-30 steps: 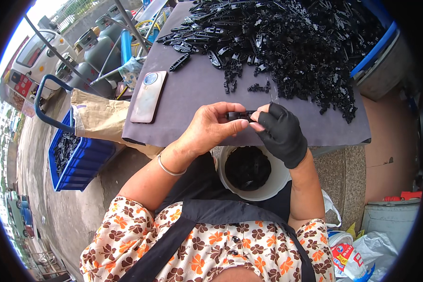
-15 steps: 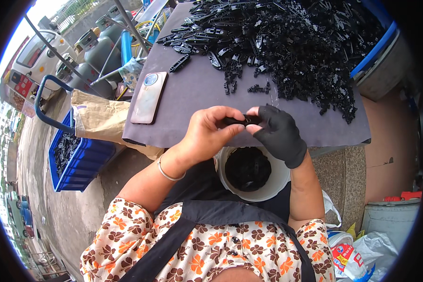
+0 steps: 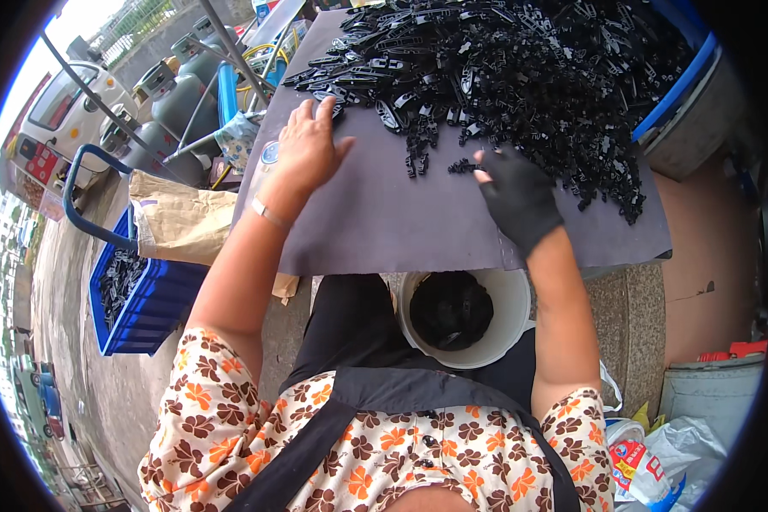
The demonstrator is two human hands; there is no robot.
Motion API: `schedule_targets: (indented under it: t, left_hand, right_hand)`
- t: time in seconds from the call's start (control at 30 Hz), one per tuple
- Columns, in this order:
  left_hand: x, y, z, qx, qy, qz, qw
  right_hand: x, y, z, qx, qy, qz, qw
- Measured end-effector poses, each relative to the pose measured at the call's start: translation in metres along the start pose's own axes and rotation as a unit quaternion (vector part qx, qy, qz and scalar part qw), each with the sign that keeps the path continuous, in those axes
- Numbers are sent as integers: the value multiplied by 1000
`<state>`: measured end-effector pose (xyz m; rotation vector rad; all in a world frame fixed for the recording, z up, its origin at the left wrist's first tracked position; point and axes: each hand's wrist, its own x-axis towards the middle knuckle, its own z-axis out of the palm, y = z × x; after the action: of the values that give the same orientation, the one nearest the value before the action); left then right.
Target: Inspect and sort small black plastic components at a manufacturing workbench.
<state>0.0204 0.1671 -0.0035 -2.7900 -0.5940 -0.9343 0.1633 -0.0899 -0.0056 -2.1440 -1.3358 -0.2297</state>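
My left hand [image 3: 309, 147], bare with a bangle on the wrist, is stretched over the far left of the cloth-covered table. Its fingers are spread above an oblong black plastic part [image 3: 339, 111], which they partly hide. My right hand [image 3: 522, 198] wears a black fingerless glove. Thumb and fingertip stand apart beside a few small black plastic clips [image 3: 462, 166]; no held thing shows in it. Beyond both hands spreads a heap of small black clips [image 3: 538, 111], with longer oblong black parts [image 3: 392, 64] at its left.
A white bucket [image 3: 517, 320] holding black parts stands between my legs, below the table edge [image 3: 384, 263]. My left forearm partly covers a phone [image 3: 269, 154]. At left are a blue crate [image 3: 145, 307] of parts and a brown paper sack [image 3: 183, 218]. A blue-rimmed bin [image 3: 691, 111] stands far right.
Both hands have parted from the black piece they held together near the table edge. My left hand has gone forward and left, my right hand forward and slightly right.
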Motion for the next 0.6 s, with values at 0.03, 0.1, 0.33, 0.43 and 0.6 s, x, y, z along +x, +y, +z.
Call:
schedule_targets:
  t: [0.03,0.1,0.33,0.43,0.6]
  left_hand:
    - [9,-3,7,0,3,1,1000]
    - [18,-7,15,-3,-175,-87,981]
    - [-10,27,0,-152,-117,-58,980]
    - [-27,23,11,-138,-84,-12,987]
    - [-45,55,-30,-723,-189,-324,581]
  right_hand:
    - [9,2,8,-96,23,-41,994]
    - [16,3,15,-131,10,-42,990]
    - [2,14,17,-113,16,-108,988]
    - [-5,4,9,-123,-2,-127,984]
    - [-34,-23,-6,95,14,-51,994]
